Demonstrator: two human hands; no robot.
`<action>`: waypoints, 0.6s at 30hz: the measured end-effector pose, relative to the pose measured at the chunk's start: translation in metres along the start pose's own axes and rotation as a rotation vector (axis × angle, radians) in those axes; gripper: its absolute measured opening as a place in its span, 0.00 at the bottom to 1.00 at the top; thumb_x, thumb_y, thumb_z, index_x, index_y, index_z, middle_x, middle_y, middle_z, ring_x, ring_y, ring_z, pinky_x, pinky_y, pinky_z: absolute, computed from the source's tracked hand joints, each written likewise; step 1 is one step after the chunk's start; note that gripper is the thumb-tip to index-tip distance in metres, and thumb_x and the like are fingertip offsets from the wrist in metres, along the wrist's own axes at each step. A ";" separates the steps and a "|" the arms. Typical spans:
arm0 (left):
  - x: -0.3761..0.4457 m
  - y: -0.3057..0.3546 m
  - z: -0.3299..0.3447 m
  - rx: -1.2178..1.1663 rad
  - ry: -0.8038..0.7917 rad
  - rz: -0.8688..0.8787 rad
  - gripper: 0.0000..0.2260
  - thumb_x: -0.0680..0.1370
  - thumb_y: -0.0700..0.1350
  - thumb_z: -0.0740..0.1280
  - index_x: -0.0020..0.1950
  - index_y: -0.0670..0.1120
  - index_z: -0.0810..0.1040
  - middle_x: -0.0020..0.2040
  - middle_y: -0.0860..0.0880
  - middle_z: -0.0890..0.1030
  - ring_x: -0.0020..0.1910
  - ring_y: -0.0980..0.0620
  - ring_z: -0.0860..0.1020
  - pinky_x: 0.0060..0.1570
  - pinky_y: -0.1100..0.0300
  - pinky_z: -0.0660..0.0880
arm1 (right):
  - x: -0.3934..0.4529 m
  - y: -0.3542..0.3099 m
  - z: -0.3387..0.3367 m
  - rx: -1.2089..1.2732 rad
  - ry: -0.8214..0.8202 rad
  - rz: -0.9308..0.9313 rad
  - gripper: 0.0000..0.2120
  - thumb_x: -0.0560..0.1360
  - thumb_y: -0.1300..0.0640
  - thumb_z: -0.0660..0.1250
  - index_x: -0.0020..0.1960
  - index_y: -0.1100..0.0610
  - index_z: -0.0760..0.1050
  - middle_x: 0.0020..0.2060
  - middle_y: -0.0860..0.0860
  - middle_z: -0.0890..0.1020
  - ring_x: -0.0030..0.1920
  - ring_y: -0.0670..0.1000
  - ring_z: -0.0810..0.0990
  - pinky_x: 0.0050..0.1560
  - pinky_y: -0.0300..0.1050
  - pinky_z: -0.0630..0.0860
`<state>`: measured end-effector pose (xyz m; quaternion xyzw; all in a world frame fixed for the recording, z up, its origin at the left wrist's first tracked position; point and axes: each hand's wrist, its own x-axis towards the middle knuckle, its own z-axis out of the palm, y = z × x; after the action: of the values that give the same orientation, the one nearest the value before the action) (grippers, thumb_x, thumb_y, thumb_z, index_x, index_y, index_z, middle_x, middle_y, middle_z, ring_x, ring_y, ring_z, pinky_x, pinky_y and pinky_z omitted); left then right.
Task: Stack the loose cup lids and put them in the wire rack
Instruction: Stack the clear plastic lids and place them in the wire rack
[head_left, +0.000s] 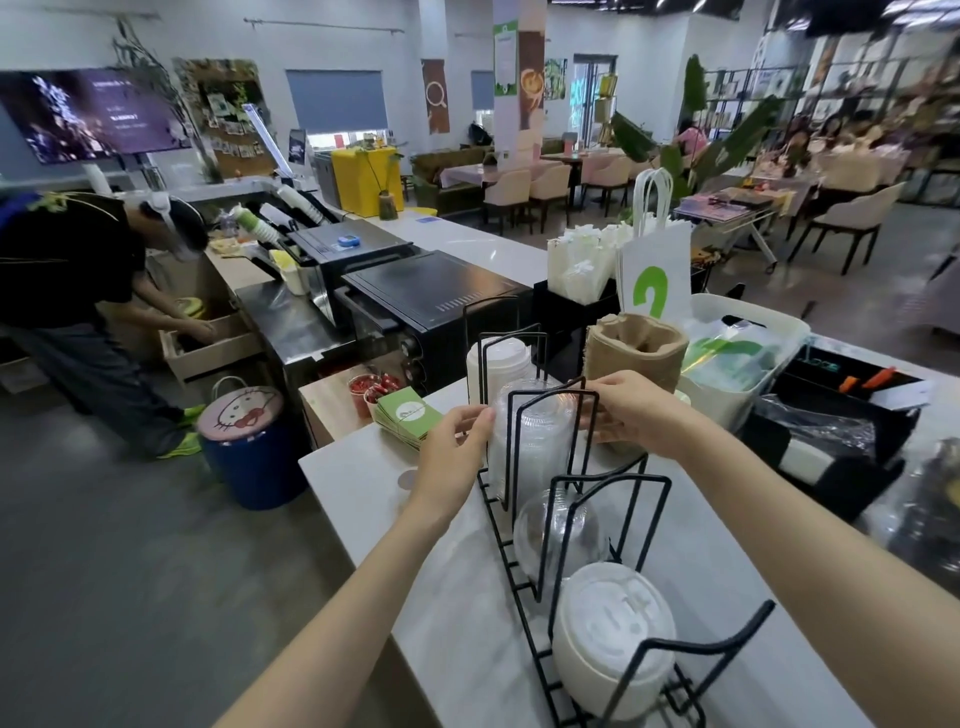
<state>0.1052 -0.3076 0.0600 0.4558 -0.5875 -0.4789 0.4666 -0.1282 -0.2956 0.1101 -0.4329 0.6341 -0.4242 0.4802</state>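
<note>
A black wire rack runs along the white counter toward me. A stack of clear flat lids sits on edge in one of its middle sections. My left hand grips the stack's left side and my right hand grips its right side. Closer to me lie clear dome lids, then a stack of white lids in the nearest section. Another white lid stack fills the far section.
Brown cup sleeves stand just behind my right hand. Green cards lie left of the rack near red packets. A white bin and black organiser sit to the right. A person bends over a drawer at left.
</note>
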 end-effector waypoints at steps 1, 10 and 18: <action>-0.001 -0.001 0.000 -0.024 -0.002 -0.015 0.13 0.84 0.51 0.66 0.64 0.46 0.81 0.60 0.46 0.84 0.62 0.46 0.82 0.58 0.49 0.82 | 0.000 0.000 0.000 -0.006 -0.004 -0.008 0.13 0.81 0.52 0.67 0.48 0.61 0.83 0.31 0.49 0.83 0.30 0.46 0.82 0.30 0.39 0.78; 0.001 -0.005 0.002 -0.058 -0.011 -0.084 0.14 0.82 0.55 0.70 0.63 0.48 0.79 0.61 0.46 0.82 0.59 0.49 0.82 0.59 0.49 0.83 | -0.001 0.003 -0.004 -0.030 -0.065 -0.025 0.06 0.79 0.56 0.70 0.50 0.59 0.82 0.32 0.50 0.83 0.32 0.47 0.83 0.33 0.41 0.81; 0.004 -0.006 0.006 -0.145 -0.047 -0.187 0.07 0.83 0.55 0.68 0.56 0.53 0.79 0.61 0.48 0.80 0.60 0.51 0.80 0.56 0.49 0.84 | 0.006 0.009 0.002 0.020 -0.082 -0.012 0.05 0.78 0.54 0.71 0.49 0.53 0.85 0.31 0.46 0.83 0.33 0.48 0.82 0.50 0.53 0.83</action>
<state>0.0996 -0.3120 0.0537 0.4623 -0.5168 -0.5722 0.4379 -0.1284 -0.2991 0.0994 -0.4491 0.6067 -0.4154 0.5076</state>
